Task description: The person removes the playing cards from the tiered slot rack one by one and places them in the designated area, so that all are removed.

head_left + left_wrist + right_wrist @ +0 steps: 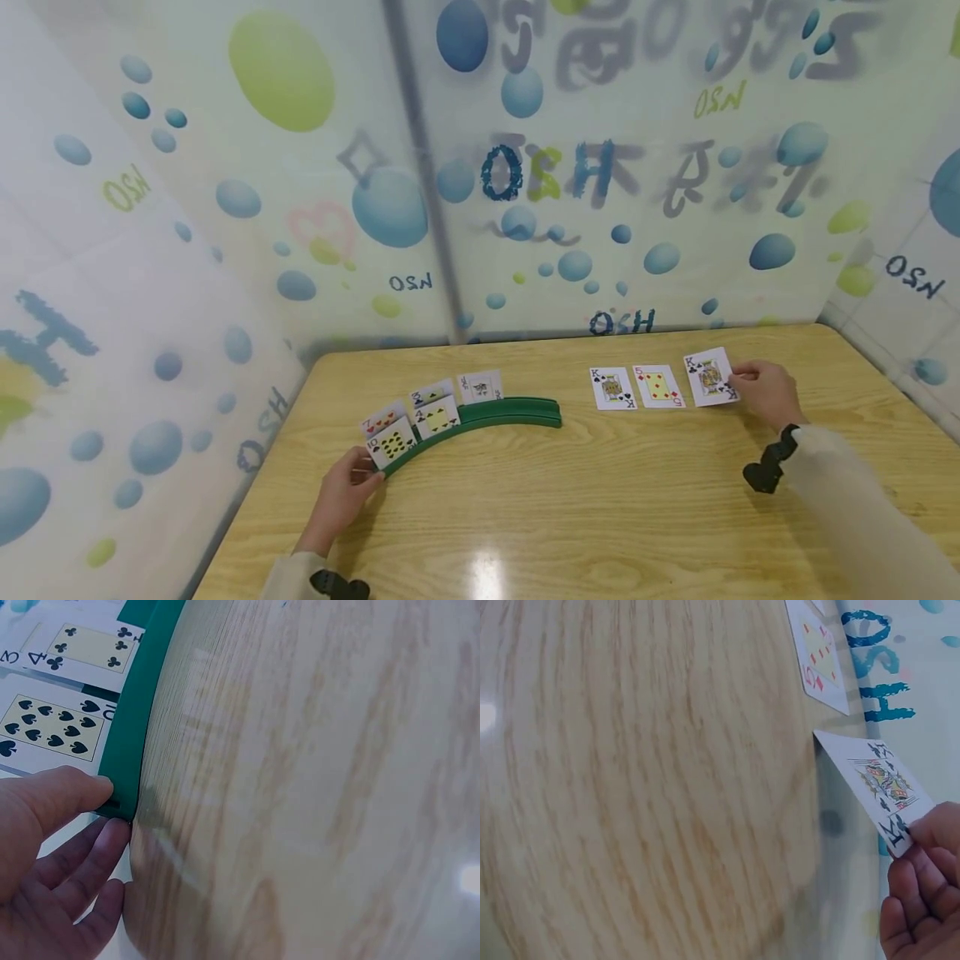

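Head view: on a wooden table [570, 508], a king of clubs [711, 377] is pinched near its lower right corner by the thumb and fingers of the right hand [768, 393]. The card lies to that hand's left, its long axis pointing away from the person, its top leaning slightly left; whether it is fully lifted cannot be told. Farther left, a five of diamonds [659, 387] and another king [612, 388] are laid beside it, each apart. Well left of these, a curved green card holder [517, 411] is set with its length running from near left to far right; its near left end is gripped by the left hand [343, 490], much the nearer hand. Two hands, one holder and eight cards are counted: three at the right, five at the holder. A ten of spades [391, 442] and four of clubs [437, 417] are stood in front; a seven of hearts [385, 418], a three [431, 392] and an apparent joker [481, 387] are placed behind.
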Tool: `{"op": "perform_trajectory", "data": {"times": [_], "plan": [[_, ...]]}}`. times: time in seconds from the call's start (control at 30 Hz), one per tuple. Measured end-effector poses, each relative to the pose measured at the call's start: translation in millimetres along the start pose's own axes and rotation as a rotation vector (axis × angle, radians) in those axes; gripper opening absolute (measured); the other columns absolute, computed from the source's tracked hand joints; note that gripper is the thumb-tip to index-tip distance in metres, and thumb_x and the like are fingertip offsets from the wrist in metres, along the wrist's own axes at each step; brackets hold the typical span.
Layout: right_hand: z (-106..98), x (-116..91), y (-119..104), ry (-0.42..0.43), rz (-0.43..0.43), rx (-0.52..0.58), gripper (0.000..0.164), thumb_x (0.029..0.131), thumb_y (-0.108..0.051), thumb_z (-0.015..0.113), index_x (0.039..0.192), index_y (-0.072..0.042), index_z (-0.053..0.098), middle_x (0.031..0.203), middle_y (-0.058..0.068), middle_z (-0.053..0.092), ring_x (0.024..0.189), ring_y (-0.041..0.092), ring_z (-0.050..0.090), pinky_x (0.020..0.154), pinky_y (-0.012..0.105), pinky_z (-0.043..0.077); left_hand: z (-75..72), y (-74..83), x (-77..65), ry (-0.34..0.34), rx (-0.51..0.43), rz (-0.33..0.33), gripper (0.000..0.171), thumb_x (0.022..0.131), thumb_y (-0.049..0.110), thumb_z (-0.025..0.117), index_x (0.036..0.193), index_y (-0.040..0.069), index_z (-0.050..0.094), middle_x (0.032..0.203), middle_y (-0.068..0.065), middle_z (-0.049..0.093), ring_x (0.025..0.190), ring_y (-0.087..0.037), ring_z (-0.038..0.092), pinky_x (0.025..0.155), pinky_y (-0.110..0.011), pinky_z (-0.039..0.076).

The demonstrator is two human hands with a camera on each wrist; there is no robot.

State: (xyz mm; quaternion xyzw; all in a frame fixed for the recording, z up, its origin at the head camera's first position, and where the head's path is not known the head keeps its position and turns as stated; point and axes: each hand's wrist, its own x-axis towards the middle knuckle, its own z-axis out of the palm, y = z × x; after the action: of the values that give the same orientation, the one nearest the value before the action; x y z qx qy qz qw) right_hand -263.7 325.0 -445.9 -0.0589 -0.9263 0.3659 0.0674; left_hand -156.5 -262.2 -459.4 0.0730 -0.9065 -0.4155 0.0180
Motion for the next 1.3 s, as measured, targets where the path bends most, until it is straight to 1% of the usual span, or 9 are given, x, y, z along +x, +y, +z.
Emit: {"op": "perform_trajectory", "data": {"times": [0.2, 0.3, 0.37, 0.43, 0.57, 0.77, 0.87, 1.1, 1.3], "plan": [[5.8, 3.4, 3.0, 0.017, -0.012, -0.011, 0.035, 0.091, -0.013, 0.051, 0.108, 0.016, 0.056, 0.105, 0.034, 0.055, 0.091, 0.041, 0.052, 0.066, 0.040, 0.044, -0.2, -0.1, -0.3, 0.003, 0.003, 0.004, 0.025, 0.084, 0.002, 0.063, 0.107, 0.000, 0.055, 0.102, -0.014, 0.059, 0.092, -0.026, 0.058, 0.080, -0.042, 0.048], [9.2, 4.7, 6.7, 0.020, 0.006, -0.021, 0.034, 0.091, -0.013, 0.052, 0.108, 0.017, 0.057, 0.108, 0.034, 0.054, 0.096, 0.045, 0.049, 0.072, 0.046, 0.043, -0.2, 1.5, -0.4, 0.003, 0.003, 0.006, 0.024, 0.083, 0.002, 0.063, 0.106, 0.000, 0.055, 0.101, -0.014, 0.059, 0.091, -0.026, 0.058, 0.079, -0.042, 0.048], [11.8, 5.5, 9.1, 0.027, 0.015, -0.030, 0.033, 0.091, -0.011, 0.052, 0.106, 0.017, 0.057, 0.108, 0.035, 0.054, 0.099, 0.047, 0.048, 0.077, 0.053, 0.040, -0.2, 2.3, -0.7, 0.005, 0.002, 0.008, 0.024, 0.083, 0.002, 0.063, 0.106, 0.000, 0.055, 0.101, -0.014, 0.060, 0.091, -0.026, 0.058, 0.079, -0.042, 0.049], [14.1, 6.1, 11.3, 0.039, 0.012, -0.037, 0.031, 0.090, -0.010, 0.053, 0.104, 0.017, 0.058, 0.106, 0.035, 0.055, 0.099, 0.048, 0.048, 0.079, 0.054, 0.039, -0.3, 2.8, -0.8, 0.005, -0.001, 0.008, 0.024, 0.083, 0.002, 0.063, 0.106, 0.000, 0.055, 0.101, -0.014, 0.059, 0.091, -0.026, 0.058, 0.079, -0.041, 0.049], [17.6, 6.7, 15.1, 0.058, 0.007, -0.036, 0.030, 0.088, -0.009, 0.054, 0.101, 0.017, 0.060, 0.102, 0.034, 0.057, 0.096, 0.049, 0.048, 0.077, 0.055, 0.039, -0.7, 3.5, -1.9, 0.000, -0.003, 0.004, 0.025, 0.084, 0.002, 0.062, 0.108, 0.000, 0.054, 0.102, -0.015, 0.059, 0.091, -0.027, 0.058, 0.079, -0.042, 0.049], [22.4, 8.1, 14.6, 0.054, 0.043, -0.028, 0.031, 0.089, -0.009, 0.051, 0.104, 0.018, 0.058, 0.105, 0.035, 0.055, 0.098, 0.047, 0.048, 0.080, 0.055, 0.039, -1.3, 4.5, -3.3, -0.002, -0.004, 0.000, 0.026, 0.084, 0.003, 0.062, 0.109, 0.001, 0.054, 0.103, -0.014, 0.059, 0.093, -0.027, 0.057, 0.080, -0.043, 0.048], [23.7, 7.8, 13.0, 0.051, 0.045, -0.038, 0.029, 0.089, -0.007, 0.052, 0.103, 0.018, 0.058, 0.104, 0.035, 0.055, 0.096, 0.047, 0.048, 0.079, 0.055, 0.039, -1.1, 4.4, -2.9, -0.003, -0.002, 0.001, 0.026, 0.084, 0.003, 0.062, 0.109, 0.001, 0.055, 0.104, -0.014, 0.059, 0.093, -0.027, 0.057, 0.080, -0.043, 0.048], [26.2, 7.0, 9.8, 0.050, 0.014, -0.091, 0.024, 0.089, -0.002, 0.052, 0.101, 0.018, 0.058, 0.101, 0.034, 0.056, 0.093, 0.047, 0.050, 0.078, 0.055, 0.040, -1.1, 3.4, -2.2, -0.006, -0.006, -0.006, 0.026, 0.085, 0.004, 0.062, 0.109, 0.001, 0.055, 0.105, -0.014, 0.058, 0.093, -0.026, 0.056, 0.081, -0.043, 0.047], [28.3, 8.1, 9.2, 0.052, 0.045, -0.099, 0.023, 0.089, -0.002, 0.051, 0.100, 0.018, 0.058, 0.101, 0.034, 0.056, 0.094, 0.047, 0.050, 0.078, 0.055, 0.040, -0.6, 2.2, -1.7, -0.006, -0.004, -0.009, 0.026, 0.085, 0.004, 0.062, 0.110, 0.001, 0.055, 0.105, -0.014, 0.058, 0.094, -0.026, 0.056, 0.081, -0.043, 0.048]]}}
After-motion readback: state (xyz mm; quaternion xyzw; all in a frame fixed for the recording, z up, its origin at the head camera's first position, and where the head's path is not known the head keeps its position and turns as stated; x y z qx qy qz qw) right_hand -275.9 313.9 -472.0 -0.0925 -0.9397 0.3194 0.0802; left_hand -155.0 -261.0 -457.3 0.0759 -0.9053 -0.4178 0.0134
